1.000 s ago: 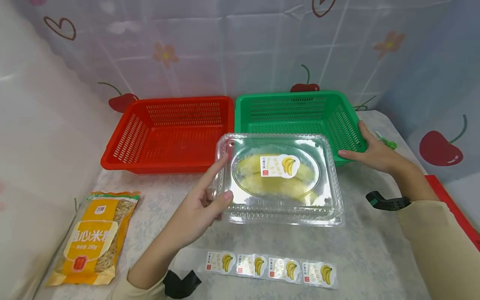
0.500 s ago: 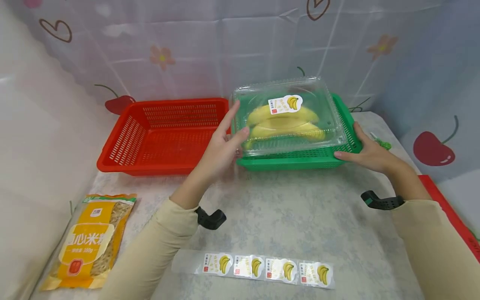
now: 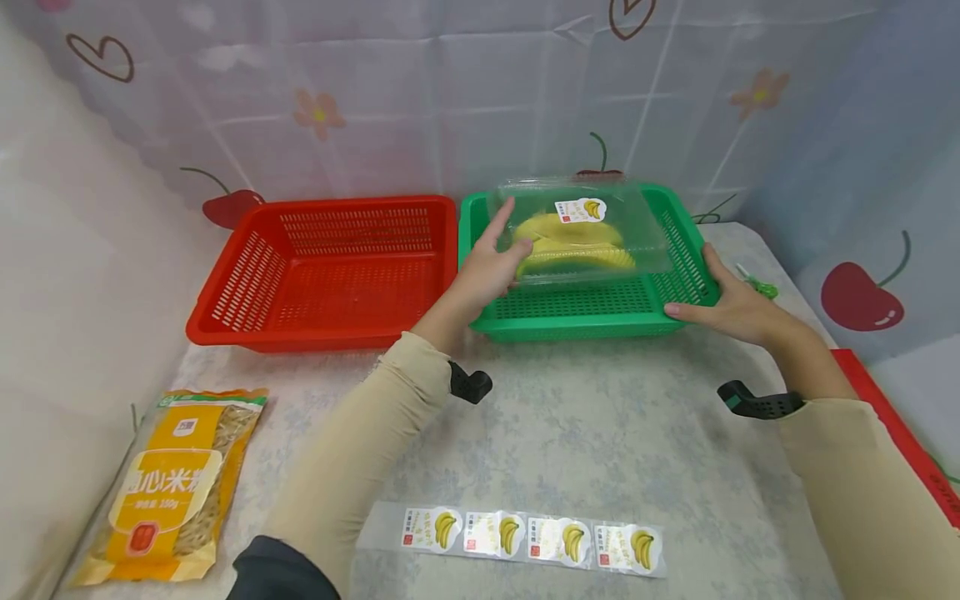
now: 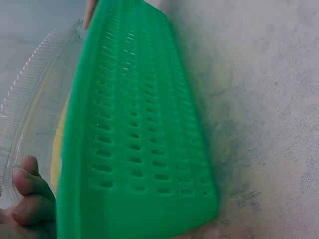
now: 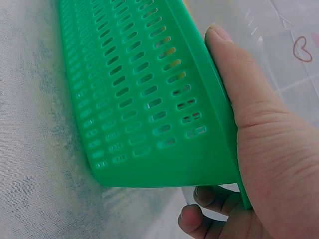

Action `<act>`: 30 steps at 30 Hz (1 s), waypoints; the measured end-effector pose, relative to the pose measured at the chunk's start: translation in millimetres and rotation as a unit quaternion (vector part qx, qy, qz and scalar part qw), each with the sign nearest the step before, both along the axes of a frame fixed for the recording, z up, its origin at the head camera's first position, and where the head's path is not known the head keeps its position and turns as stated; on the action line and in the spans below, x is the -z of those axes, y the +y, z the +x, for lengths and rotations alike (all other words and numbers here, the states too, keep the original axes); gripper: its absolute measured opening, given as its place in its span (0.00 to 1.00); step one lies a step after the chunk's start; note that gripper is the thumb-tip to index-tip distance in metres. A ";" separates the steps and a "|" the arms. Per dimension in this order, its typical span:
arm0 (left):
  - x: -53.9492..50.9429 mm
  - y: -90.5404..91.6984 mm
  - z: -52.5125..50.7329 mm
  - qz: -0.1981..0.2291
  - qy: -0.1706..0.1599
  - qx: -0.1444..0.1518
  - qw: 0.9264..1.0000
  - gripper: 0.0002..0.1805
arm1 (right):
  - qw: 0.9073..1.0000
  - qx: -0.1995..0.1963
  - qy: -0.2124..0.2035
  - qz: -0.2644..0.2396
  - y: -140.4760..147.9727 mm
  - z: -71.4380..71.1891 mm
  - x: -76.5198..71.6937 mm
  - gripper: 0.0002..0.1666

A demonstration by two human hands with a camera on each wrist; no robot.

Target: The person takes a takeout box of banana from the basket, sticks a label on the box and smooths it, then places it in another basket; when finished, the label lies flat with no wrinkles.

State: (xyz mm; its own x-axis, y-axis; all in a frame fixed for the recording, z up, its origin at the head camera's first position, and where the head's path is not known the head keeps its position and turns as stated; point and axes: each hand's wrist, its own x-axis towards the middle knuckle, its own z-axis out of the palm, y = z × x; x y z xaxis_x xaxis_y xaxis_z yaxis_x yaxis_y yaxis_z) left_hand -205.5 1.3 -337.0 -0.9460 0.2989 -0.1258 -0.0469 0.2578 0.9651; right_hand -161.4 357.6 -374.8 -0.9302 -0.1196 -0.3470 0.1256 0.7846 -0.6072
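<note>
My left hand [image 3: 489,273] grips the left end of a clear plastic clamshell box [image 3: 637,237]. Yellow bananas [image 3: 573,250] lie inside it, and a white banana sticker [image 3: 580,210] is on the lid. The box is over and partly within the green basket [image 3: 585,330]; whether it touches the basket floor I cannot tell. Curled fingers [image 4: 31,191] show at the box's end in the left wrist view. My right hand [image 3: 738,307] holds the basket's right front corner, thumb [image 5: 244,74] on the rim and other fingers below it.
A red basket [image 3: 322,337] stands directly left of the green one. At the front left lies a yellow food bag [image 3: 168,487]. A strip of banana stickers [image 3: 517,537] is on the table at the front. Green-handled scissors [image 3: 761,286] lie beyond my right hand.
My left hand has carried the banana box forward from in front of the green basket, then lowered it into the basket's opening. The right hand has kept its hold on the corner.
</note>
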 end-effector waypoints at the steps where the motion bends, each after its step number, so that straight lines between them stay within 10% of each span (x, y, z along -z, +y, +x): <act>1: 2.4 3.0 -1.4 -0.016 0.002 -0.001 1.000 0.37 | 1.000 0.001 0.000 0.003 -0.3 -0.2 -0.2 0.68; 15: 11.0 24.2 -1.8 -0.135 -0.014 0.022 0.990 0.36 | 1.000 0.001 0.008 -0.028 -2.0 -2.0 -0.5 0.68; 30: 14.0 28.5 -4.2 -0.317 0.008 0.022 0.948 0.34 | 1.000 0.002 0.003 -0.020 -1.1 0.4 -1.6 0.68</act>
State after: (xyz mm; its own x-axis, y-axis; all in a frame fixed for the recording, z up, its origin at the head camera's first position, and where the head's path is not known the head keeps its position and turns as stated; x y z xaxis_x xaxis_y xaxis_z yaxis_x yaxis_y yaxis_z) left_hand -209.6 29.8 -351.0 -0.9378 0.2069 -0.2789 -0.0097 0.7872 0.6166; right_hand -161.1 356.5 -373.2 -0.9326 -0.1286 -0.3372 0.1261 0.7593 -0.6384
